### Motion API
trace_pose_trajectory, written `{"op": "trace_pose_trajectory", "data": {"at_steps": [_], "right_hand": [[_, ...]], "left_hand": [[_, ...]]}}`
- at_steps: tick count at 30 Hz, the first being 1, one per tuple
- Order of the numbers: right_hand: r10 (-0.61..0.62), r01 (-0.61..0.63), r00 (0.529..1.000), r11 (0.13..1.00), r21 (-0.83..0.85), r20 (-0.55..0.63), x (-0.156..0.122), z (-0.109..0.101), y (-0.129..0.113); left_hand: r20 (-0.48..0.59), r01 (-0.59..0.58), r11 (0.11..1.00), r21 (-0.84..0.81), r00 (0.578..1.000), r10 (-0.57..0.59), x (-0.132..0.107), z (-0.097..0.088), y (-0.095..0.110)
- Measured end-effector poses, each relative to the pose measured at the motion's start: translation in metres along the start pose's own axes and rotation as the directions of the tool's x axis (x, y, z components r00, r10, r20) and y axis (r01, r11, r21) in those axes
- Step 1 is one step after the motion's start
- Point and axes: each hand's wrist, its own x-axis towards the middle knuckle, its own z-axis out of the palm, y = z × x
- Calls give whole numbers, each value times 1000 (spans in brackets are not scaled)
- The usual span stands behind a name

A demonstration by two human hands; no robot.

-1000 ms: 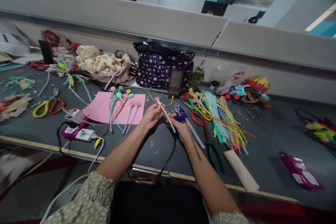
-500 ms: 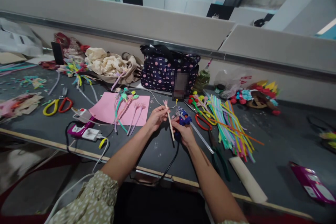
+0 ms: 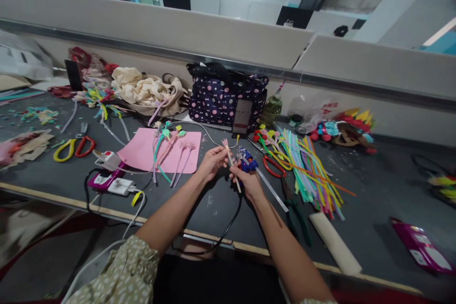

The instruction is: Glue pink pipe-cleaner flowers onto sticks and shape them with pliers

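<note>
My left hand [image 3: 214, 162] pinches the upper part of a pale pink pipe-cleaner flower stem [image 3: 228, 151], just under its small frayed pink head. The thumb and fingers of my right hand [image 3: 248, 181] are closed on the same stem lower down, and its end sticks out below them. Right behind my right hand is a blue hot glue gun [image 3: 250, 164], a clear glue stick [image 3: 272, 188] jutting from its rear; I cannot tell whether the hand touches it. To the left, pipe-cleaner flowers [image 3: 184, 152] lie on a pink sheet [image 3: 137, 146].
Bundled pipe cleaners [image 3: 309, 171], red-and-yellow scissors [image 3: 274, 165] and green-handled pliers [image 3: 299, 221] lie to the right. A phone [image 3: 242, 116] leans on a dotted bag [image 3: 210, 97]. A power strip [image 3: 110, 183] with cables sits left, near yellow-and-red scissors [image 3: 74, 147].
My right hand has shifted slightly up along the stem, closer to my left hand, and less of the stem's lower end shows. The whole view has drifted slightly.
</note>
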Motion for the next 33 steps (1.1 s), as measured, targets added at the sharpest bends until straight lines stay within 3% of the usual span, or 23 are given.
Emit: {"op": "trace_pose_trajectory", "data": {"at_steps": [5,10,13,19,24,33], "right_hand": [[16,-17,1000,1000,-23,-15,0,1,-2],[-61,68,980,997,29,-188,8,-9,-12],[-52,68,971,996,62,-232,11,-13,-19],[-29,43,981,997,68,-194,6,-10,-18],[-65,49,986,993,-111,-155,3,-6,-14],[-173,124,973,950,-285,-154,-5,-7,-9]], "left_hand": [[-30,5,1000,14,1000,-4,0,0,1],[-71,48,999,-6,996,-49,2,-4,1],[-93,75,997,12,993,-74,3,-3,-1],[-116,53,995,84,992,-43,4,-3,-5],[-110,26,993,116,994,-13,6,-6,-6],[-105,15,994,112,994,-4,7,-8,-5]]}}
